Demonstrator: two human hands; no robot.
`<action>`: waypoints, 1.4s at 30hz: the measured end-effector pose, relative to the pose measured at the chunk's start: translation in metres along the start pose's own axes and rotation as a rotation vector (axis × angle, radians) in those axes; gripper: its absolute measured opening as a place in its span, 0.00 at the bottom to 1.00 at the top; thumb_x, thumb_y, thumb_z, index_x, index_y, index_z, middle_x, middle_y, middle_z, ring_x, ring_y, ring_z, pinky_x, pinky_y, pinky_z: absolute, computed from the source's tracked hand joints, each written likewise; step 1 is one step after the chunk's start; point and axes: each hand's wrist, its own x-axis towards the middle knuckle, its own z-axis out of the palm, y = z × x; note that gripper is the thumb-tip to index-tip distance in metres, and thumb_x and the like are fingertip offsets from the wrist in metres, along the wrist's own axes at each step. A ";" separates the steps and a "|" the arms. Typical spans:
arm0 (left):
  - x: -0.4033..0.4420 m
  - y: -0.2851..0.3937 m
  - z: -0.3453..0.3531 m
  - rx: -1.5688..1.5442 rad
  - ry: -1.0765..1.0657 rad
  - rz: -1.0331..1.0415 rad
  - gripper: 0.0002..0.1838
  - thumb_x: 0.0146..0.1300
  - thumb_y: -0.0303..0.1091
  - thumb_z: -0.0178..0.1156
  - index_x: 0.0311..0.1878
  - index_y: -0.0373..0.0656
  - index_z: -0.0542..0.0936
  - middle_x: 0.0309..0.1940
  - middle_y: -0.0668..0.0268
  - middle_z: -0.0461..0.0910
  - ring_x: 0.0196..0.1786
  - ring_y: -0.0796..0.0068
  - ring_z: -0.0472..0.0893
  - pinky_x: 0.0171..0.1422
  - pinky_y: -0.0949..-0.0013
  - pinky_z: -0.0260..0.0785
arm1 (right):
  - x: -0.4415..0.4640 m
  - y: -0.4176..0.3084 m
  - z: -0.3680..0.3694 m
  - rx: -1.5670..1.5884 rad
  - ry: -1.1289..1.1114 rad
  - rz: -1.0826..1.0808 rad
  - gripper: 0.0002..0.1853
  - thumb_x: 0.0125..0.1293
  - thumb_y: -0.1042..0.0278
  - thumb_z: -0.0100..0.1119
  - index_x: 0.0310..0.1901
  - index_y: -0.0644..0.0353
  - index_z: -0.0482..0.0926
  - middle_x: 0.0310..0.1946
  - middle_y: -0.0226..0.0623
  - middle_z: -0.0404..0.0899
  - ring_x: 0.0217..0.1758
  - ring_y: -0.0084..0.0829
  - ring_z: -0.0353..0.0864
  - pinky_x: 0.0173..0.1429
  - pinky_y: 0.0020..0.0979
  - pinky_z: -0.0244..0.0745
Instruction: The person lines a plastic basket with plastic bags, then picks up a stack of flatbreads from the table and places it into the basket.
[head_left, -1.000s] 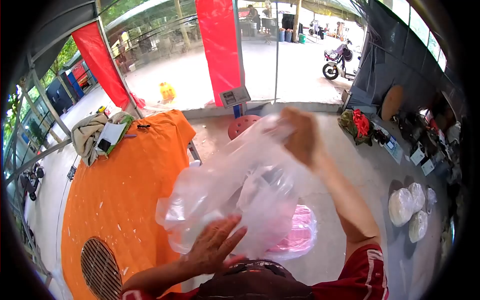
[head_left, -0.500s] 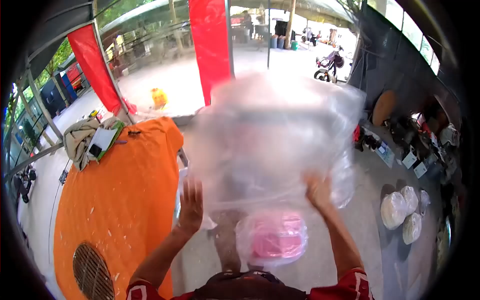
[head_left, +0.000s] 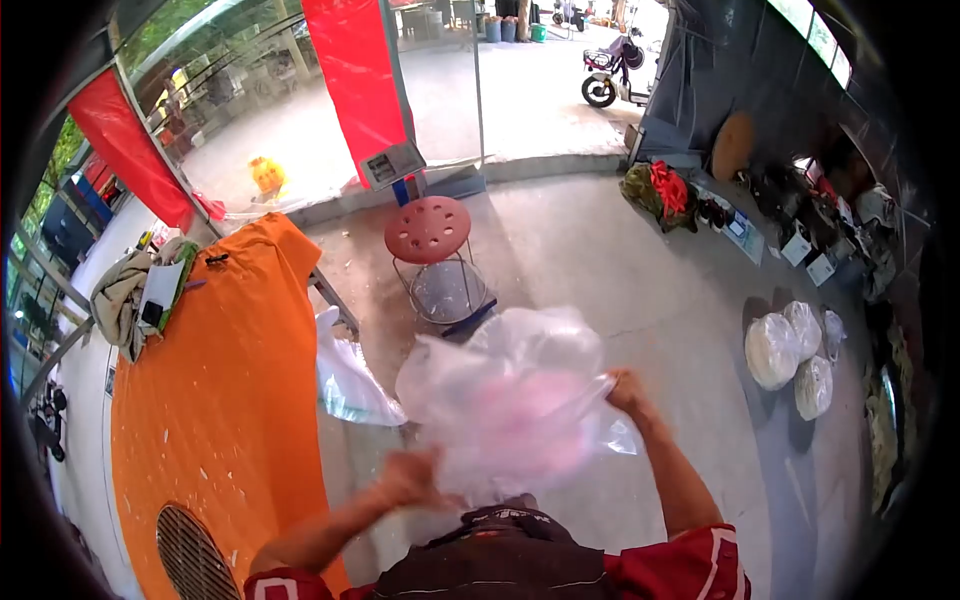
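Observation:
A large clear plastic bag (head_left: 540, 338) billows crumpled in front of my body, above the concrete floor. Something pink (head_left: 530, 415) shows blurred through its film; whether it lies inside or beneath I cannot tell. My right hand (head_left: 628, 392) is closed on the bag's right edge, fingers bunched around the film. At the bag's lower left is my left hand (head_left: 410, 478), smeared by motion, so its grip does not show clearly.
An orange-covered table (head_left: 230, 400) stands at the left, with a slatted oval piece (head_left: 190, 550) on it. Ahead is a red stool (head_left: 428, 230). A white sack (head_left: 350, 380) rests beside the table. Several wrapped bundles (head_left: 772, 350) sit on the floor at right.
The bag, spread wide and high before, has come down and bunched up near my body over the pink thing. My left hand has dropped lower; the stool is now uncovered.

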 end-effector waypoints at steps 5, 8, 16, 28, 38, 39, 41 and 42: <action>0.034 -0.165 0.006 0.388 0.482 -0.441 0.05 0.47 0.27 0.48 0.20 0.40 0.71 0.15 0.56 0.70 0.20 0.56 0.72 0.23 0.57 0.63 | -0.088 -0.006 0.110 0.488 -0.741 0.166 0.14 0.51 0.58 0.60 0.26 0.61 0.73 0.16 0.31 0.72 0.23 0.25 0.73 0.20 0.31 0.65; 0.035 -0.090 -0.023 -0.003 0.625 -0.020 0.04 0.34 0.21 0.48 0.15 0.37 0.63 0.20 0.51 0.65 0.23 0.52 0.67 0.25 0.57 0.58 | -0.052 0.032 0.056 -0.870 0.067 -0.296 0.07 0.51 0.74 0.47 0.31 0.60 0.75 0.18 0.43 0.73 0.19 0.37 0.74 0.21 0.38 0.65; -0.002 -0.015 0.034 0.161 -0.137 -0.381 0.25 0.44 0.47 0.58 0.46 0.47 0.72 0.26 0.57 0.77 0.28 0.56 0.78 0.30 0.57 0.69 | -0.092 0.067 0.019 -0.260 -0.250 -0.213 0.14 0.38 0.66 0.67 0.25 0.63 0.75 0.25 0.39 0.74 0.34 0.36 0.74 0.38 0.35 0.67; 0.057 -0.017 -0.016 -0.023 0.715 0.098 0.10 0.33 0.18 0.50 0.24 0.39 0.68 0.30 0.56 0.70 0.21 0.58 0.72 0.26 0.62 0.66 | -0.029 0.001 -0.022 -0.836 0.366 -0.283 0.08 0.41 0.82 0.48 0.26 0.60 0.70 0.25 0.38 0.70 0.25 0.40 0.72 0.24 0.38 0.66; 0.130 -0.049 0.008 -0.156 0.367 0.022 0.40 0.29 0.24 0.60 0.56 0.43 0.64 0.44 0.58 0.71 0.39 0.57 0.75 0.33 0.62 0.69 | 0.033 0.024 -0.010 -0.796 0.440 -0.355 0.13 0.37 0.88 0.48 0.29 0.65 0.70 0.40 0.42 0.72 0.40 0.43 0.73 0.35 0.35 0.72; 0.134 -0.056 0.018 -0.124 0.402 0.003 0.41 0.29 0.24 0.60 0.57 0.43 0.63 0.45 0.57 0.71 0.40 0.57 0.75 0.34 0.61 0.69 | 0.036 0.028 -0.009 -0.794 0.442 -0.359 0.16 0.37 0.88 0.48 0.32 0.65 0.72 0.42 0.43 0.72 0.41 0.44 0.73 0.36 0.35 0.72; 0.144 -0.065 0.034 -0.055 0.470 -0.048 0.44 0.31 0.22 0.57 0.61 0.42 0.60 0.52 0.53 0.68 0.44 0.58 0.75 0.35 0.62 0.70 | 0.043 0.054 -0.010 -0.795 0.396 -0.428 0.28 0.38 0.90 0.47 0.47 0.63 0.72 0.46 0.47 0.73 0.42 0.43 0.75 0.41 0.33 0.73; 0.148 -0.062 0.036 -0.078 0.448 -0.056 0.43 0.32 0.22 0.56 0.61 0.42 0.60 0.53 0.52 0.67 0.44 0.57 0.75 0.35 0.62 0.70 | 0.048 0.060 -0.009 -0.782 0.357 -0.413 0.29 0.38 0.89 0.47 0.48 0.63 0.72 0.43 0.46 0.74 0.40 0.42 0.76 0.40 0.34 0.73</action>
